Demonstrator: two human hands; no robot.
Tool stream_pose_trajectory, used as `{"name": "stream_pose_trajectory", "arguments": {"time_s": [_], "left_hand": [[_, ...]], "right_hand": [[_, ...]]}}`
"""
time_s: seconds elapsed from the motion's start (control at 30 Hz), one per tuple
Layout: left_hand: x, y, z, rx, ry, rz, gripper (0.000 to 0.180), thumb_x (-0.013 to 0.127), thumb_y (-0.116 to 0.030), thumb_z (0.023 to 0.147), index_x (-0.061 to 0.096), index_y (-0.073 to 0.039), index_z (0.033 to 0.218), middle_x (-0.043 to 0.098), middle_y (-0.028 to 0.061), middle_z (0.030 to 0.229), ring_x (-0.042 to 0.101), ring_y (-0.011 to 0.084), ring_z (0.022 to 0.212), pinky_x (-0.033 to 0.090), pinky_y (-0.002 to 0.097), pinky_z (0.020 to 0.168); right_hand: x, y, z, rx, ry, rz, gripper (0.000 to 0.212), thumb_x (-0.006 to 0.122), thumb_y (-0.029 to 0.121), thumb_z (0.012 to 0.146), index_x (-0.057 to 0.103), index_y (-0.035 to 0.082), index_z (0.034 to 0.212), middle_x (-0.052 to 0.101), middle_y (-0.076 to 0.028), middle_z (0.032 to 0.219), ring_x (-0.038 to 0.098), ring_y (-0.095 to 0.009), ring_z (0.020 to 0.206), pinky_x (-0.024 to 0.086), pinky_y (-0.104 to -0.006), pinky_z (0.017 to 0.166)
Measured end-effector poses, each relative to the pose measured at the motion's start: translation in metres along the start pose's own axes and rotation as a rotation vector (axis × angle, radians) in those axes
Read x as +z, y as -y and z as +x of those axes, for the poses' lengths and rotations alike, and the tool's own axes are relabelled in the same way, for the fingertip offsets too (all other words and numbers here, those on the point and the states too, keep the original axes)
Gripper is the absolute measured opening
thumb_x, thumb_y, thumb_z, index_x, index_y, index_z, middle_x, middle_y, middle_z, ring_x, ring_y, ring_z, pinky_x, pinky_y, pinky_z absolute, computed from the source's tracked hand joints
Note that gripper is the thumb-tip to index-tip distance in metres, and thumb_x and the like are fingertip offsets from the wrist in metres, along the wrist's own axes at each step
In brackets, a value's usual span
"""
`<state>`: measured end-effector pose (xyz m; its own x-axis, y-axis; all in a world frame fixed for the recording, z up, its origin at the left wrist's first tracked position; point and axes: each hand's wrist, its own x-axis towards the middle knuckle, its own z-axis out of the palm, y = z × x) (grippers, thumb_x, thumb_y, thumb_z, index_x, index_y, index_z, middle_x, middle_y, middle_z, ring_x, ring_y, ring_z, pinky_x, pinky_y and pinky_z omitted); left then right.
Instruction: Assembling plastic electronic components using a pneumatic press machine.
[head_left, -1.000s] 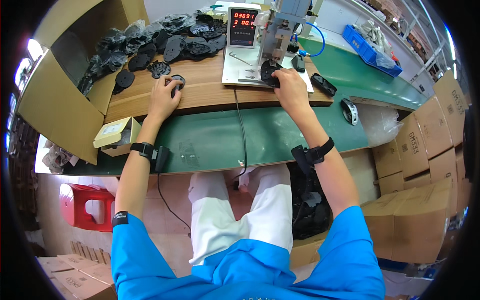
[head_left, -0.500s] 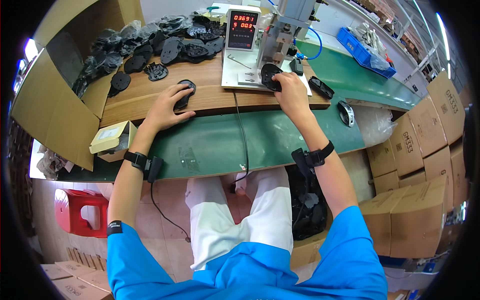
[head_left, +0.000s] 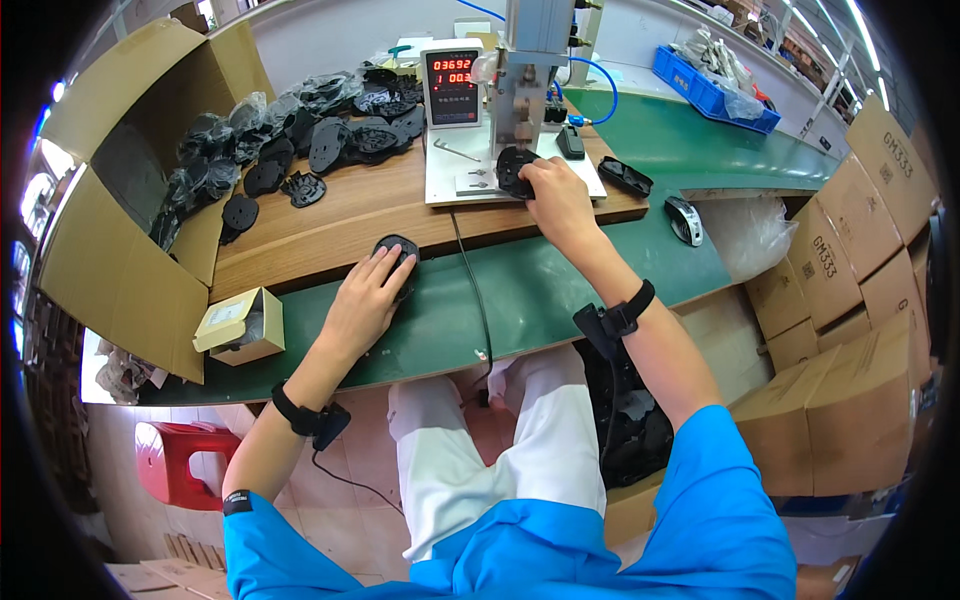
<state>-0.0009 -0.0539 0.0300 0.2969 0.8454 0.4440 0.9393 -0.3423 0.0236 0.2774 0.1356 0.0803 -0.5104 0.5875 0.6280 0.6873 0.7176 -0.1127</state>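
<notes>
My left hand (head_left: 362, 302) has its fingers over a black rounded mouse-shell part (head_left: 397, 243) at the front edge of the wooden board; its thumb is hidden. My right hand (head_left: 562, 200) pinches a black plastic mouse base plate (head_left: 514, 173) under the head of a metal bench press (head_left: 522, 110). The plate tilts upward at the front of the press's white base (head_left: 440, 180). Beside it on the base lie a small hex key (head_left: 457, 150) and a metal block (head_left: 474, 185). A counter box with red lit digits (head_left: 453, 88) stands left of the press.
Black shell parts, some bagged, heap on the wooden board (head_left: 330, 215) beside an open carton (head_left: 120, 250). Nearby is a small cream box (head_left: 240, 326). Rightward lie a black shell (head_left: 625, 177), a silver-black mouse (head_left: 684, 221) and a blue bin (head_left: 715, 95). A cable (head_left: 470, 270) crosses the bench edge.
My left hand has brought its shell part right and nearer, to the board's front edge. My right hand still holds the base plate at the press. The counter's digits have changed; the view has shifted.
</notes>
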Motion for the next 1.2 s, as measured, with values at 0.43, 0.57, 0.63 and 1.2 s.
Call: {"name": "stream_pose_trajectory", "arguments": {"time_s": [0.43,0.57,0.63,1.2], "left_hand": [[-0.027,-0.056,0.087,-0.056,-0.206,-0.183,0.039,0.063,0.008,0.085,0.063,-0.002,0.123,0.064,0.0181,0.119,0.066,0.0419,0.103,0.055,0.0479,0.085],[-0.012,-0.073,0.118,0.020,-0.266,-0.226,0.044,0.058,0.011,0.085,0.062,-0.003,0.127,0.065,0.0198,0.120,0.064,0.0404,0.112,0.053,0.0482,0.092],[-0.002,-0.073,0.130,0.060,-0.273,-0.225,0.046,0.058,0.011,0.086,0.062,-0.005,0.129,0.065,0.0194,0.122,0.065,0.0394,0.113,0.054,0.0474,0.094],[0.042,-0.092,0.207,0.009,-0.030,0.131,0.042,0.062,0.002,0.086,0.066,-0.008,0.127,0.072,0.0199,0.115,0.070,0.0348,0.102,0.057,0.0443,0.089]], "right_hand": [[-0.040,0.016,0.003,0.018,0.016,-0.023,0.016,0.067,0.000,0.080,0.067,0.003,0.096,0.068,-0.011,0.100,0.066,-0.032,0.103,0.060,-0.0434,0.079],[-0.088,0.033,-0.066,0.002,-0.102,0.244,0.027,0.073,0.001,0.075,0.063,0.004,0.100,0.066,-0.012,0.100,0.065,-0.034,0.099,0.057,-0.0453,0.083],[-0.110,0.037,-0.114,0.040,-0.124,0.306,0.035,0.076,-0.002,0.069,0.064,0.005,0.102,0.067,-0.012,0.102,0.066,-0.033,0.101,0.056,-0.0449,0.083],[-0.125,0.010,-0.403,0.951,0.155,0.353,0.028,0.069,-0.005,0.076,0.067,0.001,0.103,0.068,-0.015,0.102,0.065,-0.038,0.095,0.053,-0.0449,0.083]]}}
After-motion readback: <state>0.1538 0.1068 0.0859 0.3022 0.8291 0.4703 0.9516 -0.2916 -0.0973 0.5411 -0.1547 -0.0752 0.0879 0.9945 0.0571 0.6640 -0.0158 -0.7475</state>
